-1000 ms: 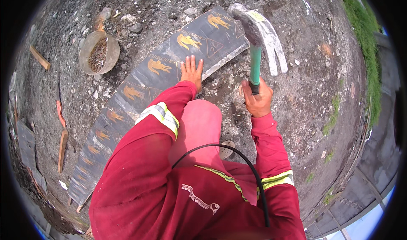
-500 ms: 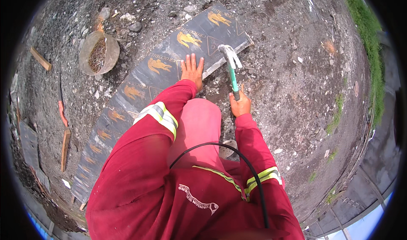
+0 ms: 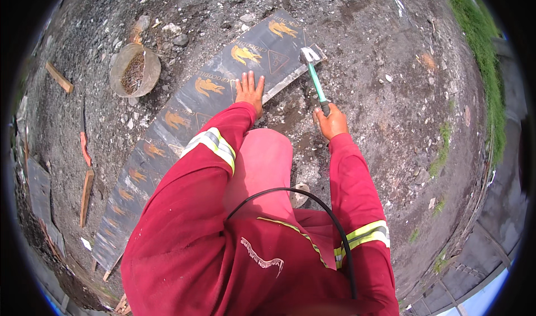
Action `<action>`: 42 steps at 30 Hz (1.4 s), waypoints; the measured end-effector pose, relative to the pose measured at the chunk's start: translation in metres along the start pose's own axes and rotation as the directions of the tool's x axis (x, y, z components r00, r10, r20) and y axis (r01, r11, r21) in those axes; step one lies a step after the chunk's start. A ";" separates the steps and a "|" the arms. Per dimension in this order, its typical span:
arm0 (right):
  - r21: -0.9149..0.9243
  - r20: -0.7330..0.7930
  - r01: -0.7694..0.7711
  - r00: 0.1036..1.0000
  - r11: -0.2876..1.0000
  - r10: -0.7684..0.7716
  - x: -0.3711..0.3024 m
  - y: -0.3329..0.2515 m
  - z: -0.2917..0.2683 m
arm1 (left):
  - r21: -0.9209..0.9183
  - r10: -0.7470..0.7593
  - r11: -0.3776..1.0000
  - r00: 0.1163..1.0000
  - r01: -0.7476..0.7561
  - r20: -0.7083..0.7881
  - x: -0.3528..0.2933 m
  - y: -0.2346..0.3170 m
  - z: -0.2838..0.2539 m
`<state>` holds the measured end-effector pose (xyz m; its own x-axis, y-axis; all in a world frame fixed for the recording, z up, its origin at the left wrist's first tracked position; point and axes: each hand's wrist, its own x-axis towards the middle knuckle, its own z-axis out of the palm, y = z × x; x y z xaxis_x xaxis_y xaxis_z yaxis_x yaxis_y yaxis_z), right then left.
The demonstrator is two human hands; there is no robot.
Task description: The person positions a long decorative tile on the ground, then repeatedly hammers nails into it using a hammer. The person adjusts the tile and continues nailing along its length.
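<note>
A long dark board (image 3: 184, 98) printed with orange animal figures lies slantwise over the ground, with a pale strip along its right edge. My left hand (image 3: 250, 94) rests flat on it, fingers spread. In my right hand (image 3: 333, 122) is a claw hammer (image 3: 316, 81) with a green shaft and dark grip, held near the grip's end. The hammer's head is at the board's far right edge, close to the corner; whether it touches the wood I cannot tell. My pink-clad knee is beside the board, below my left hand.
A cut-down plastic container (image 3: 149, 73) of nails stands on the gravel left of the board. Further left lie a short wood piece (image 3: 59, 77), a handsaw with a red handle (image 3: 85, 148) and a wooden stick (image 3: 86, 197). Grass (image 3: 474, 42) grows at the far right.
My right hand has moved right and slightly away, and the hammer's head has gone from above the board's edge to nearer its far corner. My left hand has stayed nearly in place.
</note>
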<state>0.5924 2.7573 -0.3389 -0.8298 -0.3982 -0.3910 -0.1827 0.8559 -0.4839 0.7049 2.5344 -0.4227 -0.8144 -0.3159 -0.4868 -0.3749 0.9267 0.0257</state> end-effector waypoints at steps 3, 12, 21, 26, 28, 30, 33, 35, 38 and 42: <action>-0.303 0.077 0.047 0.997 0.952 -0.025 0.021 -0.038 -0.039 | -0.022 0.056 0.998 0.997 -0.055 0.056 -0.017 -0.014 -0.010; -0.756 0.316 0.176 0.942 0.631 0.116 0.069 -0.080 -0.053 | -0.362 -0.531 0.729 0.813 0.581 0.237 -0.286 -0.126 0.052; -0.810 0.465 0.422 0.885 0.408 0.007 0.130 -0.101 -0.039 | -0.415 -0.735 -0.002 0.280 0.910 0.618 -0.540 -0.038 0.212; -0.840 0.472 0.458 0.881 0.289 -0.024 0.142 -0.123 -0.021 | -0.571 -0.746 -0.108 0.313 0.814 0.588 -0.592 0.071 0.250; -0.838 0.494 0.492 0.868 0.238 -0.054 0.141 -0.133 -0.014 | -0.522 -0.750 -0.142 0.253 0.841 0.612 -0.600 0.100 0.242; -0.839 0.508 0.514 0.857 0.180 -0.083 0.141 -0.139 -0.010 | -0.500 -0.692 -0.299 0.176 0.813 0.700 -0.606 0.126 0.225; -0.834 0.524 0.536 0.844 0.130 -0.116 0.141 -0.143 -0.009 | -0.482 -0.540 -0.677 0.070 0.556 0.839 -0.612 0.139 0.201; -0.832 0.529 0.543 0.838 0.113 -0.131 0.140 -0.143 -0.008 | -0.431 -0.436 -0.886 0.005 0.170 0.900 -0.613 0.136 0.194; -0.832 0.536 0.550 0.831 0.077 -0.147 0.139 -0.141 -0.008 | -0.431 -0.438 -0.896 -0.057 0.107 0.897 -0.610 0.109 0.196; -0.838 0.531 0.544 0.832 0.048 -0.158 0.138 -0.132 -0.010 | -0.519 -0.525 -0.846 -0.021 0.125 0.851 -0.589 0.048 0.206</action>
<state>0.4972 2.5925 -0.3210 -0.3812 -0.6424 -0.6648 -0.9021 0.1012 0.4195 1.2580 2.8068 -0.3140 0.5909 -0.3066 -0.7462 -0.0147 -0.9289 0.3700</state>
